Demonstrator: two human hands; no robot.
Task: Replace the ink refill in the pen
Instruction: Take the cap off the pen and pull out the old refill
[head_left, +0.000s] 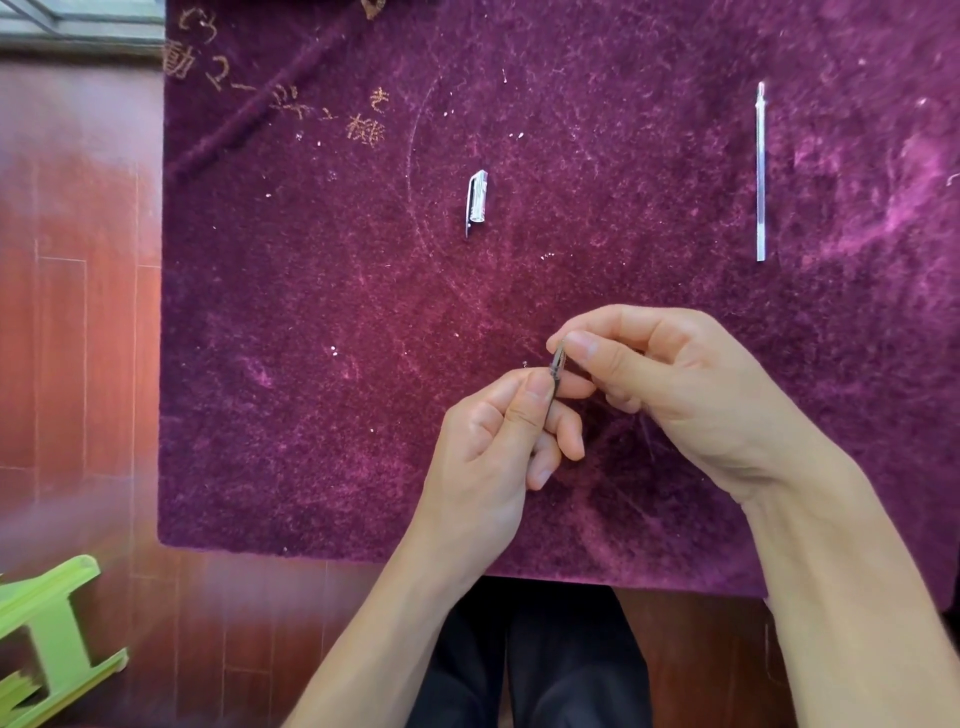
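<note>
Both hands meet over the near middle of the purple velvet cloth (311, 415). My left hand (498, 447) pinches the pen barrel between thumb and fingers; most of the barrel is hidden in the hand. My right hand (660, 384) grips the pen's dark tip section (557, 360) with thumb and forefinger, right at the barrel's upper end. A clear pen cap (477, 200) with a clip lies alone on the cloth further back. A long thin ink refill (761, 171) lies straight at the back right, away from both hands.
The cloth covers a table; its left edge and near edge show. Reddish wooden floor (78, 364) lies to the left and below. A green plastic stool (47, 639) stands at the lower left. My dark trousers (550, 660) are under the near edge.
</note>
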